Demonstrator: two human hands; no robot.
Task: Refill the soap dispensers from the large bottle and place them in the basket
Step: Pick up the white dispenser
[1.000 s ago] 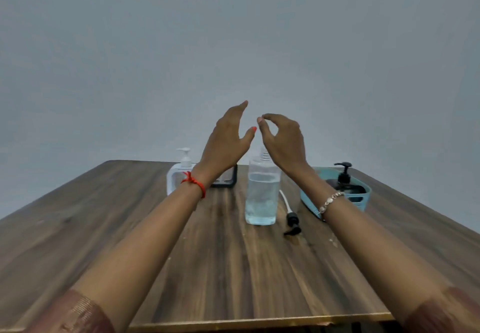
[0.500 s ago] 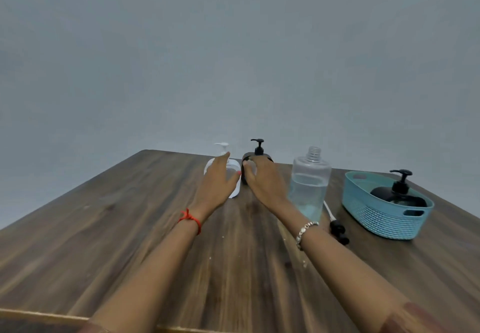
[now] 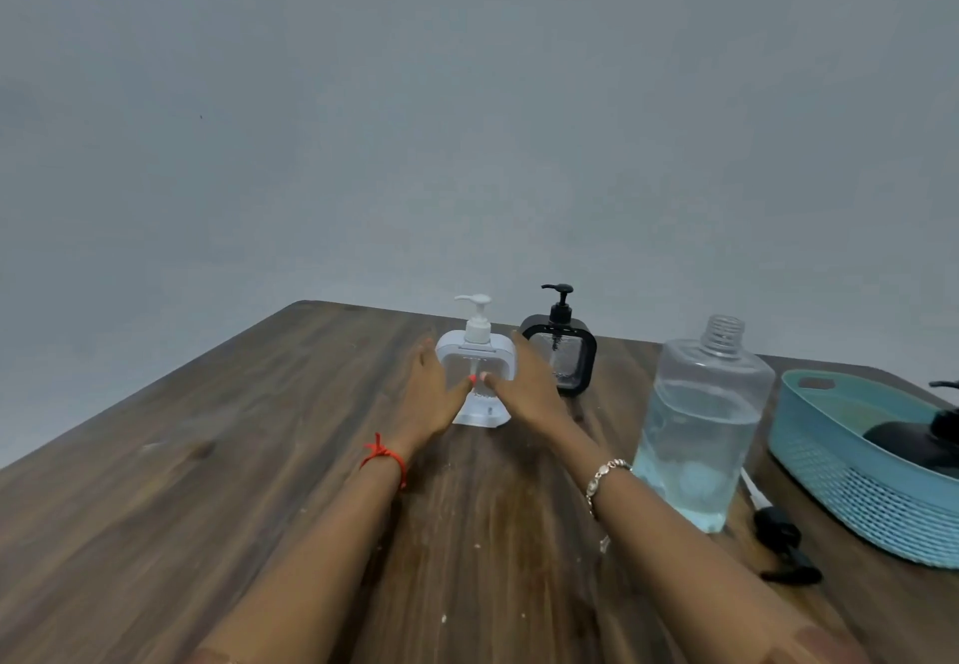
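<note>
A white pump dispenser (image 3: 476, 348) stands upright at the far middle of the wooden table (image 3: 207, 482). My left hand (image 3: 432, 396) presses its left side and my right hand (image 3: 529, 388) its right side, thumbs meeting on its front. Just to the right, behind my right hand, a black pump dispenser (image 3: 565, 355) stands. The large clear bottle (image 3: 706, 425), uncapped and about half full of pale blue liquid, stands right of my right forearm. A teal basket (image 3: 851, 502) at the right edge holds another black dispenser (image 3: 923, 438).
A loose black pump head with a white tube (image 3: 783, 544) lies on the table between the large bottle and the basket. A plain grey wall rises behind the table's far edge. Bare wood stretches to the left of my arms.
Both hands came down from in front of me to the far dispensers. My right hand shifted off the black dispenser, and both hands now clasp the white one. The camera moved closer.
</note>
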